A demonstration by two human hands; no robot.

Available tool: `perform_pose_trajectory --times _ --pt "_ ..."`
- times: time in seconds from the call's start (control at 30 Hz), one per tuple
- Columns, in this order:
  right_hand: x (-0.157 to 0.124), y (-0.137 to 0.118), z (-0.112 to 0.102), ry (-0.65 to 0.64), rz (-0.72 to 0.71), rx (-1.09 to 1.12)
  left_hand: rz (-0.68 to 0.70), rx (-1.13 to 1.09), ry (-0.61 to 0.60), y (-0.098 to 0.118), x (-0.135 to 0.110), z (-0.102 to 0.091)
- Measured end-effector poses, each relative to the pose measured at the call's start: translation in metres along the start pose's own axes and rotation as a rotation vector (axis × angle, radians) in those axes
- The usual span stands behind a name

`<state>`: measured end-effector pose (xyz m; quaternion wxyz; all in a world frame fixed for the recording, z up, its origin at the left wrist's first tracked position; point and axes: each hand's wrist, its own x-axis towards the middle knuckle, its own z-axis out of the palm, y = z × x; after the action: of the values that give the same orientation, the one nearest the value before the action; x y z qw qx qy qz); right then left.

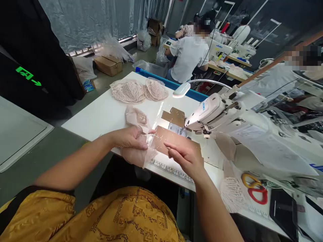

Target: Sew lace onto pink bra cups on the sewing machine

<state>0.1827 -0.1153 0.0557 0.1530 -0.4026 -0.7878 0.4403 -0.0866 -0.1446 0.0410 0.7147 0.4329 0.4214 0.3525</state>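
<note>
Head view: fingers of the left hand [131, 137] pinch a beige fabric piece [136, 157] at the near edge of the bench [101, 114]. The fingers of the right hand [186, 154] lie nearly flat on brown card [161, 136] just beside it, gripping nothing. The piece looks light, limp and stretchy, and is best taken by its edge. A sewing machine [209, 111] stands beyond, and lace pieces [138, 90] lie at the far edge.

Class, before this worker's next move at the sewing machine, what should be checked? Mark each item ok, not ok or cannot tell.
1. Left hand grips the beige fabric piece: ok.
2. Right hand is apart from the sewing machine head: ok.
3. Machine threaded: cannot tell.
4. Scissors lie on the table, to the right: ok.
5. Lace pieces lie apart from both hands: ok.
</note>
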Motion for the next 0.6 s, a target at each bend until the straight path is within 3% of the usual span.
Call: perform_pose_trajectory --times 0.27,0.4,0.5,0.6 --pt "0.045 -0.011 0.038 -0.147 -0.047 0.451 0.073 0.149 -0.169 0.004 0.002 0.008" --pt "0.045 -0.010 0.042 -0.097 -0.065 0.477 0.134 0.284 -0.116 0.005 0.005 0.007" --pt "0.030 -0.001 0.031 0.057 -0.041 0.321 0.114 0.417 -0.127 0.017 0.004 -0.013" --pt "0.005 0.027 0.008 0.304 -0.055 -0.161 -0.070 0.611 -0.229 0.038 0.001 -0.054"
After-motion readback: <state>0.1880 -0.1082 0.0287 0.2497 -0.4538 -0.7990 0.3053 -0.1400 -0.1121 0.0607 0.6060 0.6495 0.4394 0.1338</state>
